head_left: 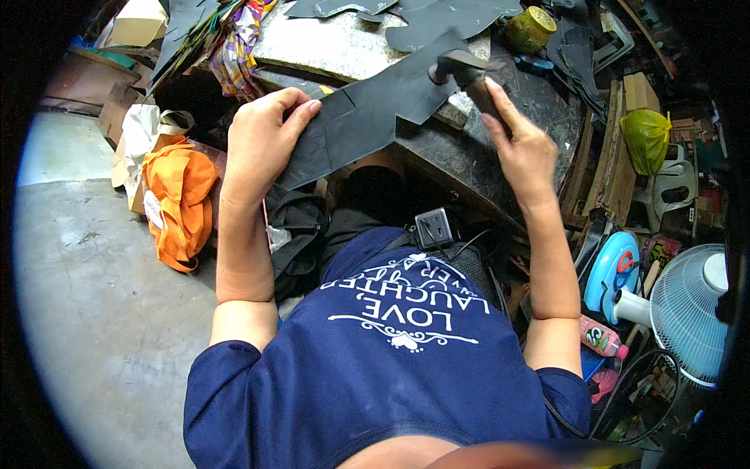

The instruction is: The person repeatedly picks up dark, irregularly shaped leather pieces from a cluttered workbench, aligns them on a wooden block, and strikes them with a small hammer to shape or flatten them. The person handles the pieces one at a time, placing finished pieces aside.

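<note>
My left hand (264,144) is closed on the left end of a long black sheet (344,129), which looks like leather or a similar flat material; the thumb lies along its upper edge. The sheet slants up to the right, with a notch in its lower edge. My right hand (522,156) is wrapped around the handle of a hammer (462,69), index finger stretched along it. The hammer's head is at the sheet's far right end, over a pale block; whether it touches is blurred. Beneath lies a dark work table (461,160).
More black cut pieces (437,27) lie on a pale slab (312,48) at the back, near a yellow tin (531,30). An orange cloth (181,199) is at left. A fan (687,313), a pink-labelled bottle (600,336) and a yellow-green bag (645,141) stand at right.
</note>
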Demonstrator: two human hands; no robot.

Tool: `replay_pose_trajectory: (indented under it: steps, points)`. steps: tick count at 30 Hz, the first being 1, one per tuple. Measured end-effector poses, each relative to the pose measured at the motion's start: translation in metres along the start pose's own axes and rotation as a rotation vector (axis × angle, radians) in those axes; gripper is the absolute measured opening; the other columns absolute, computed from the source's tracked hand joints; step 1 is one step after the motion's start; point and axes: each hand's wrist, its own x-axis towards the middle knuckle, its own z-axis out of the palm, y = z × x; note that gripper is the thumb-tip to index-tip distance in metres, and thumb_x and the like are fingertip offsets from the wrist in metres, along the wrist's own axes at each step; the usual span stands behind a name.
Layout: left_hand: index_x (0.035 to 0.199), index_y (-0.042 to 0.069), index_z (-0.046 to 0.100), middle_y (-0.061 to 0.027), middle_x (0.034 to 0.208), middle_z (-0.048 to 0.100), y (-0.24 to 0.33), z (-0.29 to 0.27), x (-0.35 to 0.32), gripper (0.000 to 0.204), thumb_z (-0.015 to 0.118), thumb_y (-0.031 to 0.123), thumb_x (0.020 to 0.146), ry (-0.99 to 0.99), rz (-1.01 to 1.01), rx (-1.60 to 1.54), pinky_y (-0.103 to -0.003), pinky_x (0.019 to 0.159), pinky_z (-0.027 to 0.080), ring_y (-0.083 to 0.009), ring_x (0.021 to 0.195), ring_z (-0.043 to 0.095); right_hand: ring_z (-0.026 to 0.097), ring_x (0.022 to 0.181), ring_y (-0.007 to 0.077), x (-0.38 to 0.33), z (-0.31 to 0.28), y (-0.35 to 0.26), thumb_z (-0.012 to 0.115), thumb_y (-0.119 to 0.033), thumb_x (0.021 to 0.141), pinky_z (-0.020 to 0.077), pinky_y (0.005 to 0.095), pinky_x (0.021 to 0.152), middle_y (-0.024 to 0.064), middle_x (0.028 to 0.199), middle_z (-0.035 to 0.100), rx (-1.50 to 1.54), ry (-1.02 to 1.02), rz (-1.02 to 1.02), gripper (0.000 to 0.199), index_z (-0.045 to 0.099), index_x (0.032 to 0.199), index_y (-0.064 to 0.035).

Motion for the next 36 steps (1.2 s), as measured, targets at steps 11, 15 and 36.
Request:
replay_pose_trajectory:
  steps: [11, 15, 36]
  points:
    - [0.090, 0.007, 0.071, -0.0142, 0.083, 0.070, 0.003, -0.003, 0.000, 0.022, 0.067, 0.028, 0.089, 0.057, 0.093, 0.061, -0.039, 0.069, 0.054, -0.0303, 0.078, 0.069, 0.066, 0.110, 0.0281, -0.012, -0.013, 0.015, 0.067, -0.014, 0.091, 0.0529, 0.0348, 0.089, 0.0149, 0.126, 0.065, 0.054, 0.038, -0.126, 0.045, 0.059, 0.136, -0.0142]
    - [0.094, 0.001, 0.071, -0.0150, 0.085, 0.070, 0.012, -0.018, 0.003, 0.015, 0.068, 0.015, 0.089, 0.034, 0.248, 0.013, -0.032, 0.072, 0.053, -0.0244, 0.078, 0.070, 0.066, 0.112, 0.0257, -0.023, -0.005, 0.025, 0.066, -0.022, 0.092, 0.0507, 0.0337, 0.091, 0.0122, 0.126, 0.065, 0.008, -0.101, 0.105, 0.044, 0.059, 0.136, -0.0174]
    - [0.119, 0.017, 0.069, -0.0167, 0.136, 0.055, -0.202, -0.136, 0.137, 0.038, 0.060, 0.033, 0.086, 0.371, -0.721, 0.673, -0.053, 0.107, 0.035, -0.0390, 0.132, 0.043, 0.065, 0.096, 0.0300, -0.046, -0.017, 0.070, 0.066, -0.015, 0.092, 0.0504, 0.0393, 0.082, 0.0096, 0.110, 0.067, -0.192, 0.002, 0.147, 0.043, 0.061, 0.134, -0.0163]
